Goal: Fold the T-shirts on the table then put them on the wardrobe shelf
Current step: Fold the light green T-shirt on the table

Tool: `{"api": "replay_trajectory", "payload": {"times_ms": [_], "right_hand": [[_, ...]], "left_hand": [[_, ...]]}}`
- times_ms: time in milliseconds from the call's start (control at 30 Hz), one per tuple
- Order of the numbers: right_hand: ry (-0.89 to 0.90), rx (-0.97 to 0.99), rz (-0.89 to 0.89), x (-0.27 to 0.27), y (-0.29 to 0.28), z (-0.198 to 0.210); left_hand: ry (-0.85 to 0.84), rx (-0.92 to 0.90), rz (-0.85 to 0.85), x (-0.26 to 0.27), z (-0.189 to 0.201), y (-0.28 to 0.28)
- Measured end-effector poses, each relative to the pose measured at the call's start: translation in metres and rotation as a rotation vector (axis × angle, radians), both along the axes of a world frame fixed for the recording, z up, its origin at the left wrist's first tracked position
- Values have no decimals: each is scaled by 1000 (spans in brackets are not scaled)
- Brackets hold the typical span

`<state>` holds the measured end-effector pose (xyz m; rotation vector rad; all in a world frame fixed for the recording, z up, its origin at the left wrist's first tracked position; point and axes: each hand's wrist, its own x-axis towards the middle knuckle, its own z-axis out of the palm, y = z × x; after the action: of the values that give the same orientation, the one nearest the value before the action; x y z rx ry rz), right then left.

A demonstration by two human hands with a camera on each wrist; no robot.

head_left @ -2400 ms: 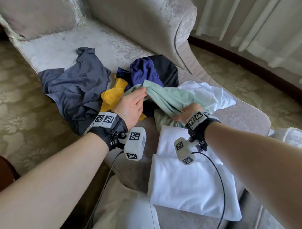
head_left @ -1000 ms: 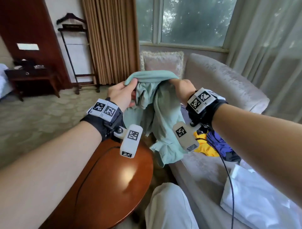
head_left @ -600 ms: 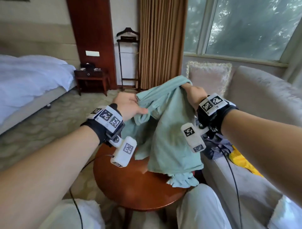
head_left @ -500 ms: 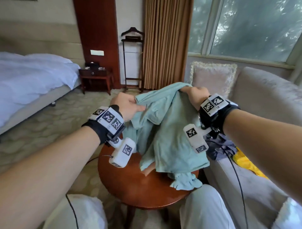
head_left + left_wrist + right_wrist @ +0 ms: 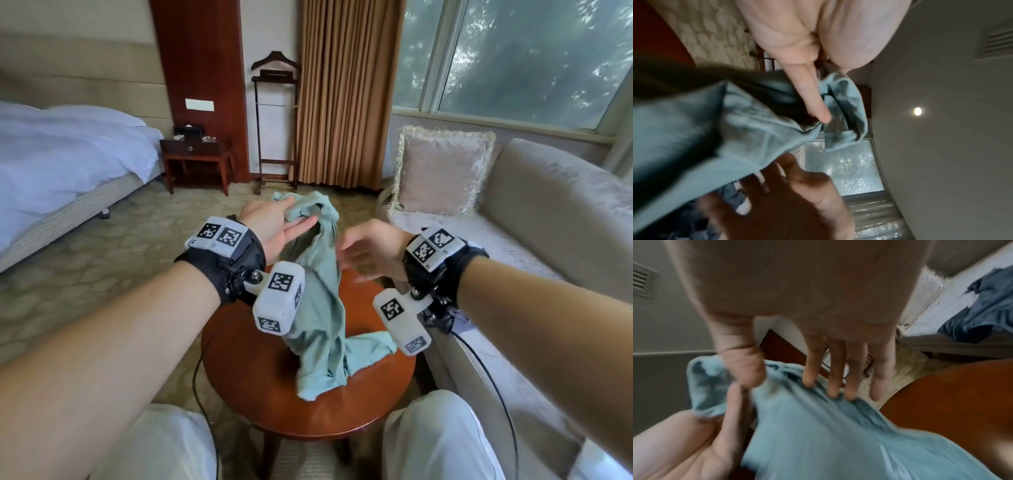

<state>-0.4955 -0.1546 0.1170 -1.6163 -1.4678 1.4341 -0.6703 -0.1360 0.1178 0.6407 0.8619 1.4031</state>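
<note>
Seated at a small round tabletop (image 5: 376, 404), a person lifts a pale green T-shirt (image 5: 318, 308) by one bunched end so that it hangs long and its lower part trails onto the wood; held this way, it can probably be shaken out and its edges found before it is spread for folding. The left hand (image 5: 274, 226) pinches the gathered top of the fabric between thumb and fingers, with one finger stretched along the cloth in the left wrist view; the right hand (image 5: 370, 250) is released, fingers spread and nearly straight, their tips just brushing the hanging cloth in the right wrist view, seemingly reaching for a second hold.

Folding proper has, by the look of it, not begun; the shirt is crumpled and twisted, and the tabletop looks scarcely wide enough to take it flat, so the hem may spill over the rim. To the right runs a pale sofa (image 5: 548, 212) with a fringed cushion (image 5: 442, 171); a dark blue garment (image 5: 982, 313) lies on its seat in the right wrist view. A bed (image 5: 61, 161), a wooden nightstand (image 5: 195, 154) and a valet stand (image 5: 274, 120) line the far wall beside brown curtains (image 5: 342, 92); no wardrobe shelf appears in any view. Cables from the wrist cameras hang near the table edge and could snag the cloth.
</note>
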Motion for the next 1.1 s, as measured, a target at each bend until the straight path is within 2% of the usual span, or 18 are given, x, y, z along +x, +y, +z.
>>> {"api": "replay_trajectory", "payload": {"times_ms": [100, 133, 233, 333, 433, 500, 567, 633, 700, 800, 967, 1100], "right_hand": [[-80, -19, 213, -8, -2, -14], [-119, 29, 211, -10, 0, -20], [-268, 186, 61, -4, 13, -31], [-327, 198, 5, 8, 20, -29], [-98, 183, -88, 18, 24, -22], [85, 175, -148, 20, 29, -18], [221, 157, -213, 16, 25, -7], [339, 122, -261, 14, 23, -1], [419, 63, -263, 13, 23, 0], [390, 55, -239, 13, 21, -2], [416, 40, -42, 18, 13, -3], [69, 63, 127, 16, 12, -20]], "left_hand": [[-139, 14, -51, 3, 1, 6], [-160, 17, -62, 4, 2, 8], [-141, 10, -21, 8, 4, 12], [-6, 8, 29, 1, 0, 16], [356, 37, -63, -7, -13, 15], [603, 60, -217, -4, -19, 6], [717, 66, -410, 2, -22, -3], [741, 82, -545, 6, -25, -7], [865, 148, -532, 8, -29, -9], [1024, 292, -336, 11, -36, -6], [898, 185, -103, 9, -37, -2], [497, 68, -110, 12, -24, -2]]}}
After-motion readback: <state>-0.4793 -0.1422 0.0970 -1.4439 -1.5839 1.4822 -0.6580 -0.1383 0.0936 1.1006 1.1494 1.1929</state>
